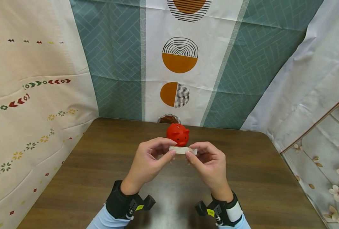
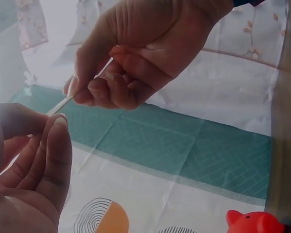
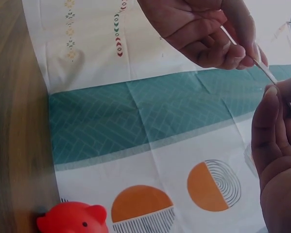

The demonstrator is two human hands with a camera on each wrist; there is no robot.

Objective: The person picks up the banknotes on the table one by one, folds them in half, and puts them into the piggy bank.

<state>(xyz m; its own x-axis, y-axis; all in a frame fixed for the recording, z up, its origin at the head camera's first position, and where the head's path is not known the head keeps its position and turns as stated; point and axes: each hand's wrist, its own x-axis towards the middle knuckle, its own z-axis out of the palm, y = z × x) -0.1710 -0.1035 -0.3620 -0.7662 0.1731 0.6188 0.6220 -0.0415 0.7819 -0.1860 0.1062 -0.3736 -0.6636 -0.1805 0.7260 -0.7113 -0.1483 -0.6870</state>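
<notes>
Both hands hold a narrow, pale folded strip of paper [image 1: 180, 150] level between them, above the table. My left hand [image 1: 149, 160] pinches its left end between thumb and fingertips, and my right hand [image 1: 211, 162] pinches the right end, where a small dark print mark shows. In the left wrist view the strip [image 2: 62, 105] appears thin, nearly edge-on, between the two hands. The right wrist view also shows the strip [image 3: 265, 72] edge-on. Just beyond the hands stands a red piggy bank [image 1: 178, 133] with a slot on top, facing me; the strip overlaps its lower edge in the head view.
The brown wooden table [image 1: 106, 152] extends around the hands, with its far edge against a teal and white patterned cloth [image 1: 115, 63]. A cream cloth [image 1: 43, 127] hangs at the left, and a white floral cloth [image 1: 324, 152] at the right.
</notes>
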